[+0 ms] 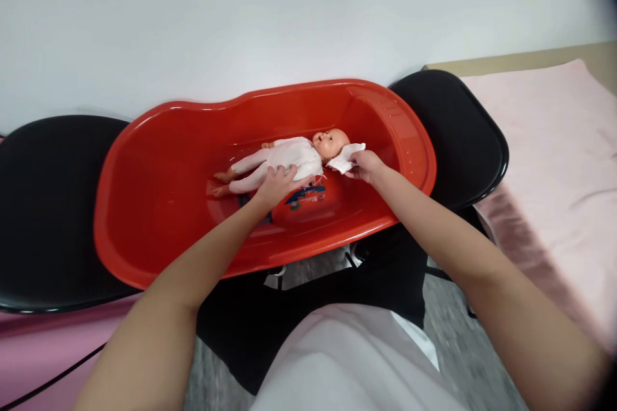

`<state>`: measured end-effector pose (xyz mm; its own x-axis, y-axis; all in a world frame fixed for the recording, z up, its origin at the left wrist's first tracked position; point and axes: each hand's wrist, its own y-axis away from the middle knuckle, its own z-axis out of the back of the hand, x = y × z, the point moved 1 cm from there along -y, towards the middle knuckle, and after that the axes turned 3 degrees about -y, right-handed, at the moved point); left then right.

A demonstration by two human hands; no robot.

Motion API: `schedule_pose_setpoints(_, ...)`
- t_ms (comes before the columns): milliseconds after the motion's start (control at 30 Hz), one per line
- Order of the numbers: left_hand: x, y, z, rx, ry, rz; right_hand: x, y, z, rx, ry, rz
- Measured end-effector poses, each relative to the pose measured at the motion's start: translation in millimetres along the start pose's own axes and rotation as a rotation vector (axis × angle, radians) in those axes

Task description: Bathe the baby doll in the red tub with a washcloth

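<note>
A baby doll [284, 157] in a white suit lies on its back inside a red plastic baby bathtub [159, 205], head toward the right. My left hand [277, 183] rests flat on the doll's belly with fingers spread. My right hand [366, 166] pinches a small white cloth [346, 157] right beside the doll's head, touching or nearly touching it.
The tub rests across two black chair seats, one at the left [48, 205] and one at the right [457, 135]. A pink covered surface [554, 154] lies to the right. A white wall stands behind. A black cable [58, 376] runs low at the left.
</note>
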<state>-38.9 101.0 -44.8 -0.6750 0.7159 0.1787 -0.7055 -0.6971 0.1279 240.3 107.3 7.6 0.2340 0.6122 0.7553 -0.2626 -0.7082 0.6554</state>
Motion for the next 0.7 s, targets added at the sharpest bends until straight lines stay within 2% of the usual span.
schedule_pose_setpoints(100, -4, 2, -10.7, -0.005, 0.031, -0.013, 1, 2, -2, -0.017, 0.0, -0.014)
schedule_pose_setpoints(233, -9, 5, -19.2, 0.008, 0.053, -0.028, 1, 2, -3, 0.042, -0.046, -0.073)
schedule_pose_setpoints(433, -8, 10, -32.8, 0.022, 0.14, -0.061, -3, -7, -5, -0.012, -0.049, -0.01)
schedule_pose_setpoints(500, -7, 11, -38.7, 0.019, 0.146, -0.077, -3, -9, -6, -0.027, -0.047, 0.05)
schedule_pose_setpoints(600, -6, 12, -44.9, 0.03, 0.13, -0.113, -1, -10, -8, -0.058, -0.074, 0.212)
schedule_pose_setpoints(700, -6, 13, -47.3, 0.032, 0.121, -0.145, 3, -10, -8, -0.143, -0.024, 0.37)
